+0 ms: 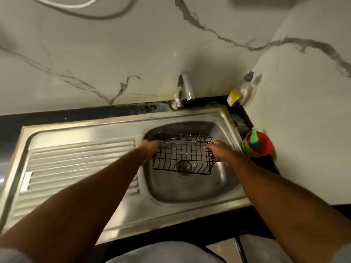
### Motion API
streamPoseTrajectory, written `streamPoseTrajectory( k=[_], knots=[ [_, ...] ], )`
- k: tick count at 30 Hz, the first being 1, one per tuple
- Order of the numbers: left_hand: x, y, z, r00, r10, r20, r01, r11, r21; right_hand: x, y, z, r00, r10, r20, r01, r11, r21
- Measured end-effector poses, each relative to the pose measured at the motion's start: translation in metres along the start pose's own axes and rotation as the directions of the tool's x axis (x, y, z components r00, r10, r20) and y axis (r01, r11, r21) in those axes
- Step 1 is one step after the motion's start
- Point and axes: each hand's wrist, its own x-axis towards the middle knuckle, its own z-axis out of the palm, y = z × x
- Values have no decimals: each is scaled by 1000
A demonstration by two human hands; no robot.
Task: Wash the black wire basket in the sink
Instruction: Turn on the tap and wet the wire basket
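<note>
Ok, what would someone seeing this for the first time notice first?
The black wire basket, held over the drain in the steel sink, with the left hand gripping its left end and the right hand its right end. Next, the red tub holding something green, just right of the sink.

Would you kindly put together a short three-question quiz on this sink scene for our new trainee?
1. True or false: the left hand and the right hand each grip an end of the black wire basket.
2. Multiple choice: the basket is held over (A) the ribbed drainboard, (B) the sink basin, (C) the dark counter.
3. Fill in: the red container stands on the person's ____ side of the basin.

Key: 1 true. 2 B, since the drain shows through the wires. 3 right.
</note>
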Motion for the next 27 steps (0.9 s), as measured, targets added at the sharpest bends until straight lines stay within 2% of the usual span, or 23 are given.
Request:
streamPoseTrajectory(
  k=[6, 13, 23, 27],
  knots=[
    [37, -19, 19, 984, -146, -99, 132, 982, -133, 63, -12, 14, 996, -24, 90, 30, 997, -70],
    [69, -33, 46, 953, -219, -208, 200, 974, -107, 109, 13, 30, 990, -35, 140, 58, 985, -161],
    [87, -58, 71, 942, -287, -174, 268, 955, -127, 127, 36, 34, 995, -36, 98, 58, 972, -230],
    [82, -59, 70, 950, -255, -178, 242, 966, -91, 125, 37, 37, 995, -49, 91, 70, 969, -238]
  ],
)
